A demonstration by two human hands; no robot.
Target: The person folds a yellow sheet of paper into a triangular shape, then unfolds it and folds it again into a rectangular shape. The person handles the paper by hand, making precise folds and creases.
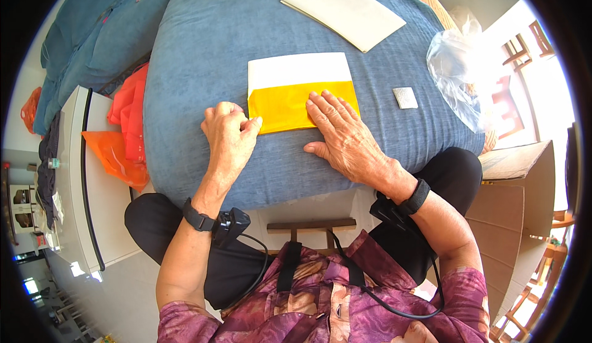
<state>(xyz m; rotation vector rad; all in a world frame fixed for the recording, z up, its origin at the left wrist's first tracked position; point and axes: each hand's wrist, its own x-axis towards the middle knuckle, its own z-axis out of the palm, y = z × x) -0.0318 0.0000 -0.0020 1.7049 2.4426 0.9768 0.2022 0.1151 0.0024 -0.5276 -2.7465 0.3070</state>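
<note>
In front of me on the blue cloth lies a white rectangular sheet or pad, its near half covered by a glossy yellow layer. My right hand is flat on the yellow part, fingers stretched out toward the far side and thumb apart. At the near left corner is my left hand, its fingers curled in and its thumb tip touching the yellow edge. Whatever those curled fingers may hold is hidden. A small silvery-white square rests on the cloth, right of my right hand.
A larger cream folded sheet lies farther back on the blue-covered surface. Clear plastic bags sit at its right edge. Orange-red bags hang by a white cabinet on the left. An open cardboard box stands near my right knee.
</note>
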